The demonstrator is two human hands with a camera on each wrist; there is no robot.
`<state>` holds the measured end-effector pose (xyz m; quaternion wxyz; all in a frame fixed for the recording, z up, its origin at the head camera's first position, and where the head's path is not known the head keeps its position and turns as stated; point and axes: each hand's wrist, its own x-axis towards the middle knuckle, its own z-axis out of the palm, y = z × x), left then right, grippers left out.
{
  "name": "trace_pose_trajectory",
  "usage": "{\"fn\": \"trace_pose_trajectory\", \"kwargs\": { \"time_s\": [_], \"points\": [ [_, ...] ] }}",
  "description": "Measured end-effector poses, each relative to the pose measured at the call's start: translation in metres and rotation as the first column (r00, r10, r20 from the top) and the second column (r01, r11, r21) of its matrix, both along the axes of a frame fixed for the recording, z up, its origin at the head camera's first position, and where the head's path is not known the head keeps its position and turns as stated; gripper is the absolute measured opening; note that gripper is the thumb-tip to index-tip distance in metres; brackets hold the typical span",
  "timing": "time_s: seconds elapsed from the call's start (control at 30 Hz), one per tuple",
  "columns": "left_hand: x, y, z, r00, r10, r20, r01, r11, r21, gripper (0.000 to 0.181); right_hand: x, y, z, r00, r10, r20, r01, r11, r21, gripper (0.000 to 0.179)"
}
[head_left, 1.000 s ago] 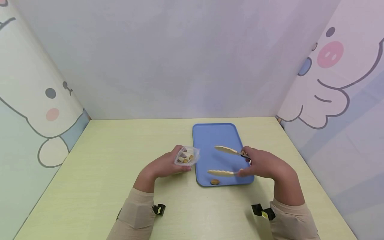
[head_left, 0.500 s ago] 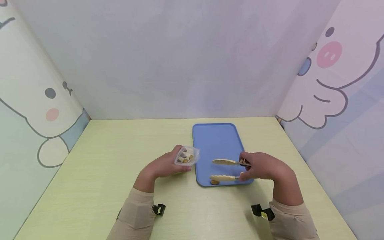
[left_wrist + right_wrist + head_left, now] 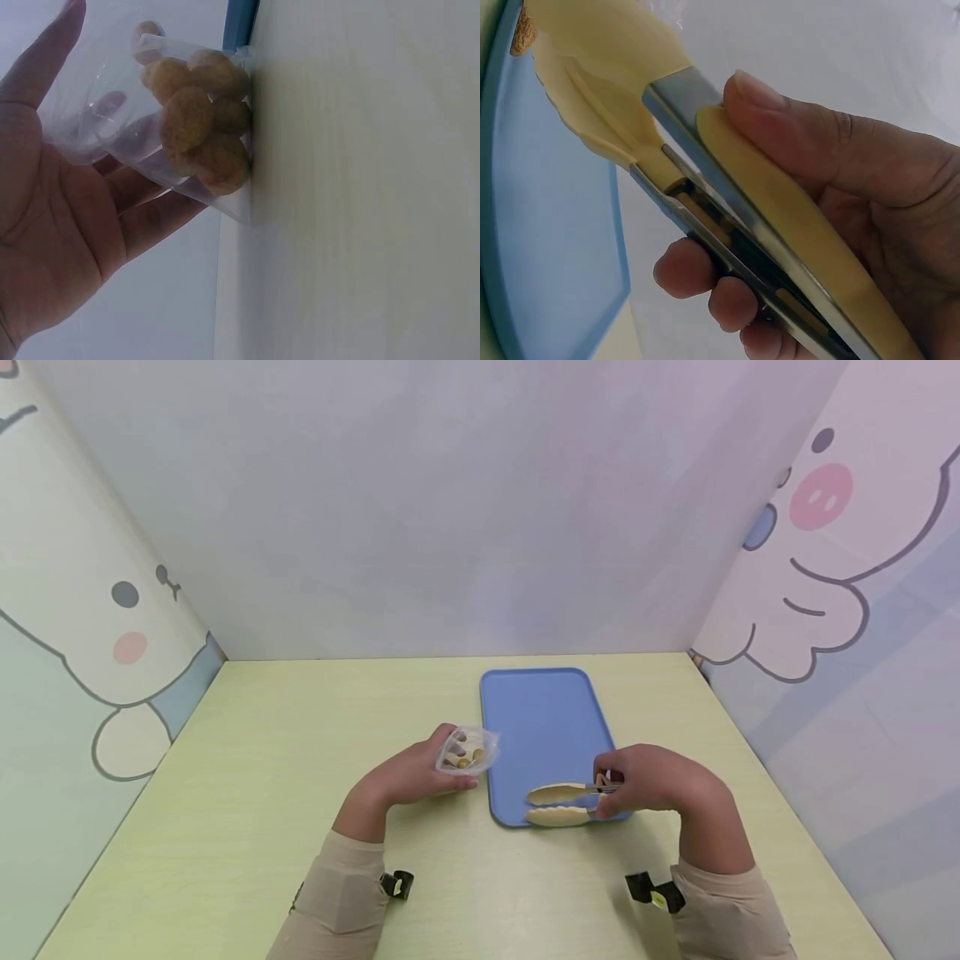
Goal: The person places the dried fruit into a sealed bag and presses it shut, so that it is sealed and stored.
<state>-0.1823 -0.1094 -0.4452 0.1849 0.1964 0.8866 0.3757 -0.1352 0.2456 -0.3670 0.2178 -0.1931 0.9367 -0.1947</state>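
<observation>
My left hand [image 3: 420, 770] holds a clear plastic bag [image 3: 483, 747] upright with its mouth spread, just left of the blue tray [image 3: 540, 710]. Inside the bag lie several brown, roundish lumps [image 3: 187, 120], plain to see in the left wrist view. My right hand [image 3: 652, 777] grips food tongs [image 3: 558, 816] with cream scalloped heads, thumb on one arm and fingers curled under the other. The heads lie low over the tray's near left corner, a narrow gap between them. A rough brown lump [image 3: 523, 34] shows by the heads in the right wrist view; in the head view they hide it.
A pale yellow wooden table [image 3: 300, 710] carries the tray, whose raised rim runs all round. Behind stands a plain grey-white wall [image 3: 450, 510]. Side walls with cartoon animals flank the table. A black strap fitting [image 3: 656, 892] sticks out from each sleeve.
My right hand has brought the tongs nearer to me, down over the lump at the tray's near corner. Their heads have drawn much closer together. The left hand and bag have stayed put.
</observation>
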Motion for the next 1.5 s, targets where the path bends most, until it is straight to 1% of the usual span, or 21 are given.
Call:
{"fn": "trace_pose_trajectory", "kwargs": {
  "time_s": [0.23,0.4,0.5,0.7,1.0,1.3,1.5],
  "points": [
    [0.0006,-0.0010,0.0006,1.000,-0.002,-0.001,0.002,1.000,0.001,0.080,-0.0016,-0.0001,-0.0036,1.000,0.003,-0.002,-0.003,1.000,-0.010,0.033],
    [0.0007,-0.0013,0.0006,1.000,-0.005,-0.005,0.005,1.000,0.003,0.080,-0.0029,0.0014,-0.0029,1.000,0.001,-0.011,-0.001,1.000,-0.002,0.030],
    [0.0008,-0.0008,0.0011,1.000,-0.006,-0.008,0.006,1.000,0.000,0.081,-0.0039,0.0016,-0.0007,1.000,-0.016,-0.025,0.017,1.000,0.013,0.025],
    [0.0006,-0.0002,0.0022,1.000,-0.007,-0.009,0.007,1.000,-0.002,0.080,-0.0057,0.0021,0.0027,0.997,-0.003,-0.078,0.003,1.000,0.007,0.022],
    [0.0000,0.0001,0.0024,1.000,-0.003,-0.006,0.003,1.000,-0.004,0.080,-0.0072,0.0042,0.0000,0.994,-0.033,-0.106,0.033,0.999,0.000,0.019],
    [0.0005,0.0006,0.0026,1.000,-0.007,-0.005,0.007,1.000,0.007,0.080,-0.0090,0.0050,0.0001,0.987,-0.042,-0.155,0.039,0.999,-0.025,0.020],
    [0.0008,0.0001,0.0019,1.000,-0.004,-0.009,0.004,1.000,-0.003,0.080,-0.0084,0.0043,0.0024,0.978,-0.072,-0.198,0.063,0.997,-0.053,0.023]
  ]
}}
